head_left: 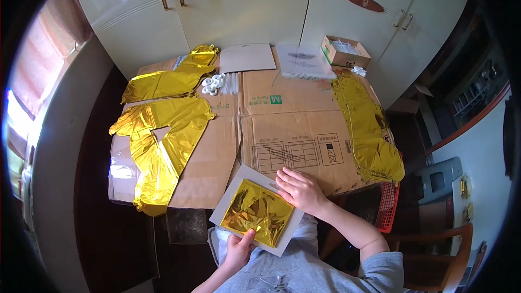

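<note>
Lower centre of frame: your left hand [239, 249] pinches gold foil packet [254, 210] on grey card [287, 230], card's long axis sloping down rightward. Your right hand [304, 191], fingers extended, at upper-right edge; grip unclear.

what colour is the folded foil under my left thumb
The folded foil is shiny gold, showing best in the head view.

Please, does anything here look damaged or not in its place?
The nearer gold foil shape on the left pokes past the front edge of the cardboard, so it looks slightly misplaced. The folded foil in the left hand looks wrinkled. I see no clear damage.
</note>
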### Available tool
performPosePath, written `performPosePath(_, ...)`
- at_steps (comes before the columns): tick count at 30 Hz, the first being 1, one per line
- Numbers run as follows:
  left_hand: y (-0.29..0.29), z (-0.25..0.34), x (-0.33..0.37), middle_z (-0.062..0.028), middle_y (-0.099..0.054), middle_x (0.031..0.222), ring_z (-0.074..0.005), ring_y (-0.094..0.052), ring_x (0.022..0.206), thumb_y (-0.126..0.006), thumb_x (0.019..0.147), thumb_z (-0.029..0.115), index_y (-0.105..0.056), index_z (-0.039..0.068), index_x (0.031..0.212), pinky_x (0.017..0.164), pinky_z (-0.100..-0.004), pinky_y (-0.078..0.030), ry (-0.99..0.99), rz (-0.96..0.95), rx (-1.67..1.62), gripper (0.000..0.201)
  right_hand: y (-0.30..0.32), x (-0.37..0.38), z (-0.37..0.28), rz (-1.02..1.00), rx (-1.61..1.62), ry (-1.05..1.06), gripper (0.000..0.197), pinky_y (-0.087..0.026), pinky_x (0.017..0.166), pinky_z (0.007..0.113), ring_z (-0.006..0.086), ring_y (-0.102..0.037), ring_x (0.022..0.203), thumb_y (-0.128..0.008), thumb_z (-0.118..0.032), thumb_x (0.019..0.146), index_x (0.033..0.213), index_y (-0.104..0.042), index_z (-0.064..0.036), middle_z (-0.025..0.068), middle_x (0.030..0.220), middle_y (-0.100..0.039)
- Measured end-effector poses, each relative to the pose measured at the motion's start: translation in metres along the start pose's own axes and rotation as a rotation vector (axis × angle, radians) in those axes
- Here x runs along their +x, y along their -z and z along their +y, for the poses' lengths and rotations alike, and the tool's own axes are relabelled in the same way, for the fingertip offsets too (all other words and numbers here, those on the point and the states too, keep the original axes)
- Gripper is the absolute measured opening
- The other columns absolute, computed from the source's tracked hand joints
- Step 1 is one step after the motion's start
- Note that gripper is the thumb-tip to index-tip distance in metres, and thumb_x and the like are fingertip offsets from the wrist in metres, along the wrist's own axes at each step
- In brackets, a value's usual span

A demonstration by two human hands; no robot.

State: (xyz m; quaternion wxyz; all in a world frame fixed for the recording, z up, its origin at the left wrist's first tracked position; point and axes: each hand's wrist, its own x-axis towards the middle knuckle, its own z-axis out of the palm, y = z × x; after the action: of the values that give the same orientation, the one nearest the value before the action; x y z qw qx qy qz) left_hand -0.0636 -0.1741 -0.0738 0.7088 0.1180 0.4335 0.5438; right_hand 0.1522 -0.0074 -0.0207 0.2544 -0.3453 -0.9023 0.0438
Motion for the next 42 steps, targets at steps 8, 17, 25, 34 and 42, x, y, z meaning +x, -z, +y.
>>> performPosePath(8, -0.005, 0.004, -0.005, -0.0127, -0.065, 0.118, -0.0254, -0.066, 0.104, -0.058, 0.096, 0.008, -0.057, 0.003, 0.12, 0.085, -0.0429, -0.057, -0.009, -0.015, 0.015, 0.024, 0.009, 0.014, -0.007, 0.021, -0.204, 0.108, 0.01, -0.057, 0.068, 0.028, 0.0165, -0.066, 0.09, -0.067, -0.015, 0.075, 0.082, -0.063, -0.0098, 0.0029, 0.084, -0.064)
performPosePath(17, -0.019, 0.014, -0.002, -0.0133, -0.063, 0.119, -0.026, -0.065, 0.106, -0.056, 0.097, 0.008, -0.054, 0.001, 0.12, 0.089, -0.0445, -0.057, 0.108, -0.034, 0.064, 0.024, 0.003, 0.024, -0.015, 0.046, -0.165, 0.039, 0.014, -0.052, 0.053, 0.031, 0.0161, -0.059, 0.066, -0.068, -0.014, 0.073, 0.076, -0.054, -0.0122, 0.0009, 0.068, -0.051)
performPosePath(25, -0.028, 0.013, -0.001, -0.014, -0.065, 0.115, -0.0238, -0.068, 0.101, -0.053, 0.1, 0.01, -0.055, -0.001, 0.118, 0.082, -0.0407, -0.06, 0.005, 0.026, -0.043, 0.022, 0.013, 0.025, -0.022, -0.015, -0.327, 0.097, 0.008, -0.052, 0.058, 0.028, 0.0147, -0.06, 0.071, -0.062, -0.013, 0.076, 0.075, -0.055, -0.0126, 0.0002, 0.072, -0.053)
performPosePath(34, -0.029, 0.014, 0.001, -0.0133, -0.066, 0.112, -0.0235, -0.068, 0.099, -0.056, 0.099, 0.011, -0.057, 0.0, 0.116, 0.083, -0.0407, -0.059, -0.052, 0.076, -0.06, 0.021, 0.022, 0.018, -0.003, -0.062, -0.384, 0.033, 0.006, -0.052, 0.064, 0.029, 0.0162, -0.06, 0.072, -0.061, -0.01, 0.073, 0.073, -0.055, -0.0112, 0.0015, 0.073, -0.055)
performPosePath(42, -0.028, 0.021, 0.003, -0.0139, -0.067, 0.11, -0.0231, -0.069, 0.096, -0.055, 0.099, 0.012, -0.057, -0.002, 0.115, 0.082, -0.0396, -0.059, -0.063, 0.063, -0.025, 0.02, 0.023, 0.029, 0.016, -0.003, -0.185, 0.112, 0.037, -0.046, 0.099, 0.035, 0.0236, -0.058, 0.114, -0.068, -0.028, 0.084, 0.112, -0.064, -0.0037, 0.0109, 0.118, -0.064)
